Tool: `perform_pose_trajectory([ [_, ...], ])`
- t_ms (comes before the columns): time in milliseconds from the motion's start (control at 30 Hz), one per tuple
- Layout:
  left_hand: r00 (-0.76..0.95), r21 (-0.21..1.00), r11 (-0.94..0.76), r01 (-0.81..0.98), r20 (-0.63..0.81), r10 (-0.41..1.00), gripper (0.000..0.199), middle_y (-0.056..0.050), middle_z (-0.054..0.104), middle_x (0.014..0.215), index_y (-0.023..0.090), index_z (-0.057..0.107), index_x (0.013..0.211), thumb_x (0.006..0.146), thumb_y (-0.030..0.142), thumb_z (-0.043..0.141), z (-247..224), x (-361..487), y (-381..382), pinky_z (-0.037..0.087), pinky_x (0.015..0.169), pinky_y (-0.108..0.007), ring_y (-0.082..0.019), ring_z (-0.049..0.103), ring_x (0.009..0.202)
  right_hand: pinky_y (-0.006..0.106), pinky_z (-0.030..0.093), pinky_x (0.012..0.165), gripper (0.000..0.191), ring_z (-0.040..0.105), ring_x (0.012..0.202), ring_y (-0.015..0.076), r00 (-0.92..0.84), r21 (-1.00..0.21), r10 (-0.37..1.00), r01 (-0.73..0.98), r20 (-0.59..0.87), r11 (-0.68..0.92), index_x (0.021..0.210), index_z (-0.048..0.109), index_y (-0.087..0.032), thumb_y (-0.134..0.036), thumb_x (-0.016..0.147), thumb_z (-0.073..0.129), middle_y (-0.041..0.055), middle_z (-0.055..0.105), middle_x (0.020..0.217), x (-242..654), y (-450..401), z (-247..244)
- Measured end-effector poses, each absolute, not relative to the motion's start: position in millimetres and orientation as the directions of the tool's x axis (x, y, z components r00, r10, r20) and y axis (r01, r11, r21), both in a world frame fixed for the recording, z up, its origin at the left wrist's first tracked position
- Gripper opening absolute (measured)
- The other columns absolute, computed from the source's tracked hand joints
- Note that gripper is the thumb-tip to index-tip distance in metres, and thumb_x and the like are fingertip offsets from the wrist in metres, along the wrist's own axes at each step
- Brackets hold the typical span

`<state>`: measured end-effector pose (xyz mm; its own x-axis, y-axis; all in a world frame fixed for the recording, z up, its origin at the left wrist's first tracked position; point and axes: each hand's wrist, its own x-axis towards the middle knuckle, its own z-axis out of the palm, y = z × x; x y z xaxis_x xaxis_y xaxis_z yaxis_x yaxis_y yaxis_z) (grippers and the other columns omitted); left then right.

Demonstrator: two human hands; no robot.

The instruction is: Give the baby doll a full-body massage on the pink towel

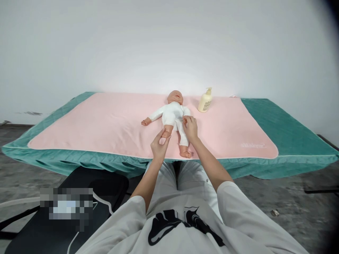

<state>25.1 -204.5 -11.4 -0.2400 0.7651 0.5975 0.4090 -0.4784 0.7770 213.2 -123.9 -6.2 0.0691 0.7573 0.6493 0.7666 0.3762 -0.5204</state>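
Observation:
A baby doll (168, 115) with a white cloth body lies on its back on a pink mat (116, 120), its head toward the wall. My left hand (159, 145) pinches the doll's foot on the left, between thumb and fingers, and that leg is raised and bent. On the other side, my right hand (191, 127) is closed around the doll's hand, which is mostly hidden by my fingers. The doll's other leg stretches toward me along the mat, and its other arm reaches out to the left. A cream pump bottle (204, 101) stands upright to the right of the doll's head.
Under the mat is a table with a green cover (280, 130), against a white wall (169, 42). At the lower left, close to my legs, stands a black chair (106, 187) with white cables and a blurred-out item on it. Small debris (274, 212) lies on the grey floor.

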Motion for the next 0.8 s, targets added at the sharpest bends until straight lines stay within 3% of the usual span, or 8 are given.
perform_pose_trajectory([
  [433, -0.288, 0.805, -0.438, 0.399, 0.564, 0.774, 0.04, -0.01, 0.071, 0.118, 0.018, 0.067, 0.12, 0.082, 0.03, 0.071, -48, 15, -240, 0.055, 0.1, -0.041, -0.024, 0.069, 0.109, 0.042, 0.047, 0.097, 0.03, 0.055, 0.105, 0.022, 0.287, -0.636, 0.683, 0.696, 0.672, 0.334, 0.115, 0.058, -0.018, -0.021, 0.086, 0.05, 0.011, 0.062, 0.112, 237, -119, -24],
  [800, -0.31, 0.818, -0.379, 0.433, 0.53, 0.789, 0.037, -0.013, 0.072, 0.115, 0.016, 0.07, 0.116, 0.081, 0.03, 0.071, -69, 8, -257, 0.058, 0.095, -0.044, -0.027, 0.071, 0.104, 0.036, 0.051, 0.091, 0.037, 0.059, 0.1, 0.0177, 0.52, -0.839, 0.701, 0.5, 0.488, 0.214, 0.117, 0.055, -0.018, -0.023, 0.082, 0.049, 0.0101, 0.059, 0.116, 274, -116, -50],
])
